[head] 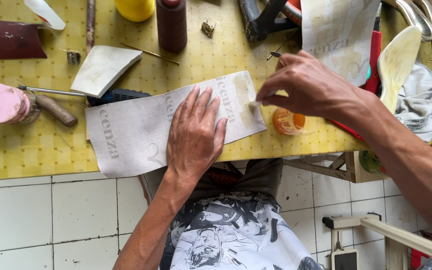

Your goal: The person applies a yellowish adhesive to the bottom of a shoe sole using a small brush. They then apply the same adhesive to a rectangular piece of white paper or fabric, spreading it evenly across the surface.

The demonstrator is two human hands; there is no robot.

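Grey printed fabric sheet [141, 132], long and roughly rectangular, lies on the yellow checked tabletop [26, 155] with its long axis running left to right, the right end tilted slightly up and away from the person and its lower edge hanging just over the table's near edge. The left hand [195, 132] presses flat on its middle, fingers together and stretched out, pointing away. The right hand [308, 85] hovers over the sheet's right end, fingers pinched on a thin brush handle [275, 54] whose tip meets a yellowish smear there. A small orange glue pot [288, 121] sits just beside that end. Behind the sheet lie a white block [103, 69], a wooden-handled tool [56, 110] and a dark thread cone [172, 25].
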